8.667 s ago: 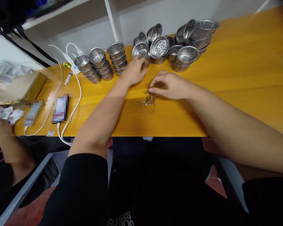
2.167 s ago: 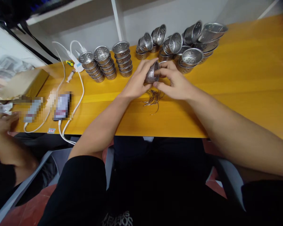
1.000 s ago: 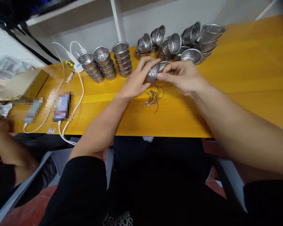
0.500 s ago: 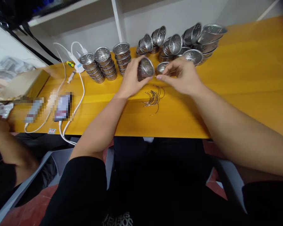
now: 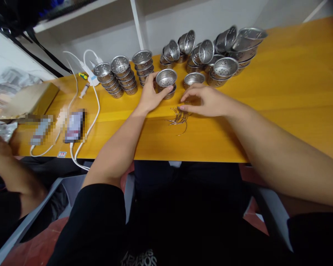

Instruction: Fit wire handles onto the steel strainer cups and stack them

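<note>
Left hand [image 5: 151, 94] wrapped round upper perforated metal cup [image 5: 166, 78], thumb and fingers pressed to its sides, on or just above lower cup [image 5: 171, 93], middle of surface [image 5: 211, 140]. Right hand [image 5: 207, 100] at curved wires [image 5: 180, 117], near side; grip nearly closed, can't tell if pinching one. Partway through, I'd guess: three tidy cup stacks [image 5: 124, 77] on left look done, jumbled cups [image 5: 226, 67] on right probably still to go tbh.

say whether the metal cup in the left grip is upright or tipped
Upright: the metal cup in the left grip has its round mouth facing up, its perforated inside visible, and a second cup beneath it.
</note>
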The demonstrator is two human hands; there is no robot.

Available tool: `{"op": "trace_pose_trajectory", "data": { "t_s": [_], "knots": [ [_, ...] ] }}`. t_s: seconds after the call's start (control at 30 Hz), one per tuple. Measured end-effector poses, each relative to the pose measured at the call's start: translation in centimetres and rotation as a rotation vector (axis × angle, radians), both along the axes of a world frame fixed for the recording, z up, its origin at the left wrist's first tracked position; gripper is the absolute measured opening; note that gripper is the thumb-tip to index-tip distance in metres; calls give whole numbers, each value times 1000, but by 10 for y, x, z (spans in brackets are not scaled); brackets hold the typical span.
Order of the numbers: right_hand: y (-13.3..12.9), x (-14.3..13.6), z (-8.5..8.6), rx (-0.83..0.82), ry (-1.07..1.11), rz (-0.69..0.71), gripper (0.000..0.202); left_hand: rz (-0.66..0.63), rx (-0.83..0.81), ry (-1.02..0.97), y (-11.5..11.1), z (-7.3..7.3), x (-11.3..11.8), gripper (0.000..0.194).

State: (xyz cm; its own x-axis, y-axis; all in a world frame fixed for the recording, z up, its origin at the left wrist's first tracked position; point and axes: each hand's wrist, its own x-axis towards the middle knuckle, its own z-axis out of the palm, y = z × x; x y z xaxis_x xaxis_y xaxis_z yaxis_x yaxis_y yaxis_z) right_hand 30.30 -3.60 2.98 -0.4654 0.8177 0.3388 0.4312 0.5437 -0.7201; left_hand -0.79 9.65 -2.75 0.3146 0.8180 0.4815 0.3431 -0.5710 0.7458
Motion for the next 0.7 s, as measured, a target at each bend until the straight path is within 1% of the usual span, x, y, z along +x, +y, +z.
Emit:
{"op": "trace_pose_trajectory", "data": {
  "t_s": [0.07, 0.13, 0.2, 0.33, 0.43, 0.6, 0.7],
  "knots": [
    [1, 0, -3, 21, 42, -43, 51, -29, -13, 13, 1, -6, 0, 116],
    [2, -1, -5, 39, 71, -57, 55, -52, -23, 42, 3, -11, 1, 113],
    [1, -3, -6, 40, 73, -51, 57, -40, -29, 69, 6, -14, 0, 110],
    [0, -5, -4, 31, 23, -34, 54, 13, -37, 87, 11, -18, 1, 104],
    [0, -4, -3, 34, 18, -48, 57, -10, -51, 68, 13, -22, 4, 99],
    [1, -3, -4, 28, 20, -61, 55, -66, -54, 60, 13, -24, 10, 98],
    [2, -3, -6, 35, 27, -66, 54, -55, -49, 67, 10, -22, 11, 96]
  ]
}}
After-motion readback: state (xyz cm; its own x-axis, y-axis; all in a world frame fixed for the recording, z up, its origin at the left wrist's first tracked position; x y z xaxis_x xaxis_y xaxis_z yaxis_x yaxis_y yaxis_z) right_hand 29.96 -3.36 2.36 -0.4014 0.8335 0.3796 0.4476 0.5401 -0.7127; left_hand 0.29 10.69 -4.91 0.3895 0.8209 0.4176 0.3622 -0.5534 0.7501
